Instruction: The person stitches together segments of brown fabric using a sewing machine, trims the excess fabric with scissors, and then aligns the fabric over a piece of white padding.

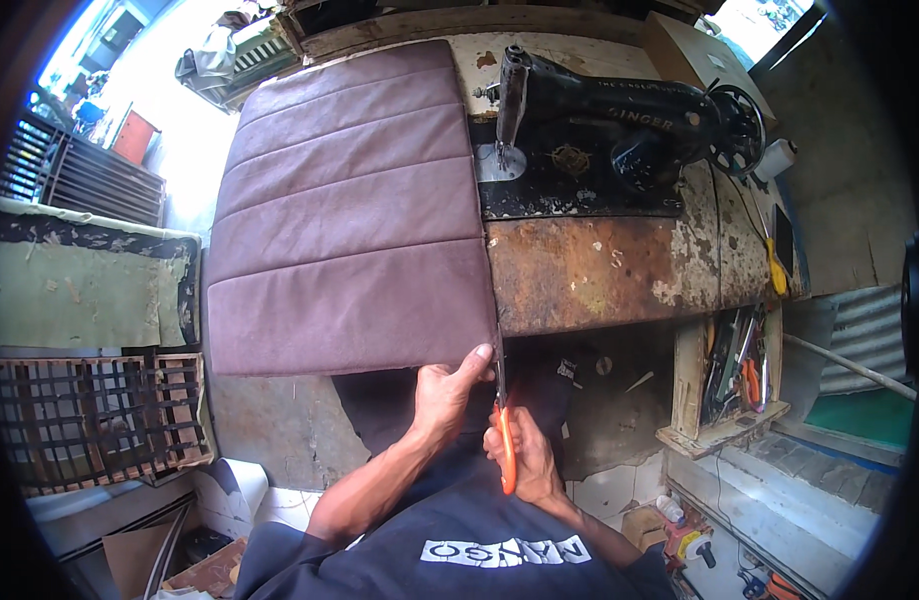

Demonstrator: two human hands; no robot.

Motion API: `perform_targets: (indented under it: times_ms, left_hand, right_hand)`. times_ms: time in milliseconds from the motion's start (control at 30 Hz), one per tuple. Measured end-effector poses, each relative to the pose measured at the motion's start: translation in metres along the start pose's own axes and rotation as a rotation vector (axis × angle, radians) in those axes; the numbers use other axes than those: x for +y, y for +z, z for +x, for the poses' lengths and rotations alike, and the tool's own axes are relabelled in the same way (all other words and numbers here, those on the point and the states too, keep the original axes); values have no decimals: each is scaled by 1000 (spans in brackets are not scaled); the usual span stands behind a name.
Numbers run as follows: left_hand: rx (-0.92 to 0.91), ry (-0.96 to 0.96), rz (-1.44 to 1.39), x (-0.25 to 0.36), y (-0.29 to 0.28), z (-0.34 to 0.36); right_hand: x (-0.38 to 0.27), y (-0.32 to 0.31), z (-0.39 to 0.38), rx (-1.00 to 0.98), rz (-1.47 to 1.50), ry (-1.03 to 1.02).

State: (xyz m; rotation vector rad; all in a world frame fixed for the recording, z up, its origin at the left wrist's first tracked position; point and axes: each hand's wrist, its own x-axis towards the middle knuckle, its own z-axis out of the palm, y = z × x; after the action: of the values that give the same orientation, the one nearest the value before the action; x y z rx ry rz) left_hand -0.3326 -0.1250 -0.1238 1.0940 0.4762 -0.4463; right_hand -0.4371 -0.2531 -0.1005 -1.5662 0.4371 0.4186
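currently, right fingers (521, 430) hold scissors (507, 452) at the maroon panel (354, 210).

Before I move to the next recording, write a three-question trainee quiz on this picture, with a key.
1. Which hand holds the orange-handled scissors?
2. True or false: the black sewing machine stands to the right of the maroon stitched panel.
3. Where does the left hand grip the panel?
A) far left corner
B) near right corner
C) middle of the far edge

Key: 1, the right hand; 2, true; 3, B.
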Motion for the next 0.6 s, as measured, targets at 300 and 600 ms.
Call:
perform_targets:
  times_ms: [300,600]
  left_hand:
    - [-11,52,26,-7,-2,5]
    - [-46,17,115,4,-7,-4]
  right_hand:
    - [9,4,0,54,-61,90]
    - [1,8,5,73,41,53]
